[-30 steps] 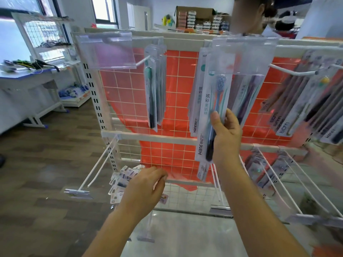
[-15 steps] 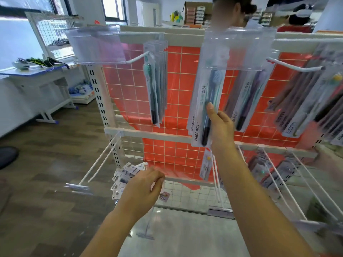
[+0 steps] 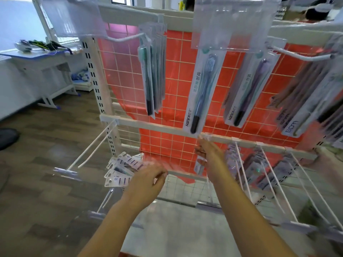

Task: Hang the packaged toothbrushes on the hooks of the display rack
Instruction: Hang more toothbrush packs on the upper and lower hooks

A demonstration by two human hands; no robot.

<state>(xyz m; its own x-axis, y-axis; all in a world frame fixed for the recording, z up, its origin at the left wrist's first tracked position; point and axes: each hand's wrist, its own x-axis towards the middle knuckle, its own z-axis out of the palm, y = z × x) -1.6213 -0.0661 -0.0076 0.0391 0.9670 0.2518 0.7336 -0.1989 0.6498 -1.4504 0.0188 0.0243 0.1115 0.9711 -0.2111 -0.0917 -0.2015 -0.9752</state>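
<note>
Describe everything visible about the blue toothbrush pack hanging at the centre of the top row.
The blue toothbrush pack is a long, narrow white card under clear plastic, holding one blue-handled brush with pale bristles at the top and a black end at the bottom. "Hane" and other characters run along its left edge. It hangs tilted, lower end swung left, its top hidden behind a clear label holder. The red grid panel lies behind it. The right hand is just below, apparently not touching it.

Packaged toothbrush point(image 3: 203, 89) hangs above both hands point(image 3: 209, 153), untouched.
</note>
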